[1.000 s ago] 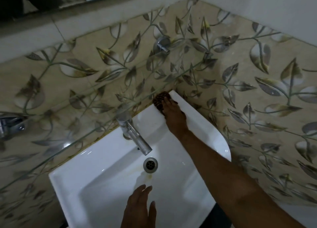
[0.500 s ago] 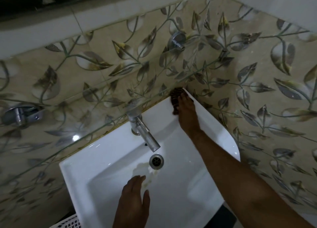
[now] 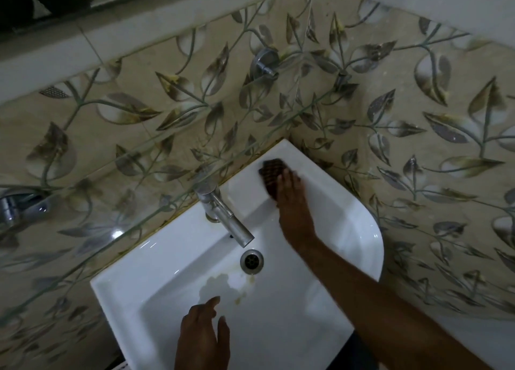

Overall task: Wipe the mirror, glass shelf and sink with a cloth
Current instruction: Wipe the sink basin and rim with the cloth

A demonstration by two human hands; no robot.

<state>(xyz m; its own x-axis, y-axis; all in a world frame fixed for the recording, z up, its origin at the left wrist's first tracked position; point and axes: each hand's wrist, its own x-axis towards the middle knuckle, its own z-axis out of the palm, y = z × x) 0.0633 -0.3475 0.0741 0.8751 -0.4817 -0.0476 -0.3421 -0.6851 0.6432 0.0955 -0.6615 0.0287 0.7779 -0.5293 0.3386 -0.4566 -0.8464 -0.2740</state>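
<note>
Our right hand point(image 3: 292, 202), fingers pressed flat on the dark cloth point(image 3: 271, 174), has slid it from the back corner along the sink point(image 3: 348, 216) ledge, so wiping there is underway, while our left hand point(image 3: 203, 339) hovers relaxed, holding nothing.

Glossy white ceramic sink point(image 3: 359, 224), shiny metal tap point(image 3: 225, 216), textured dark cloth point(image 3: 271, 172)

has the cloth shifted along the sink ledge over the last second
Yes. The cloth has slid from the back corner of the sink along the ledge toward the tap.
</note>
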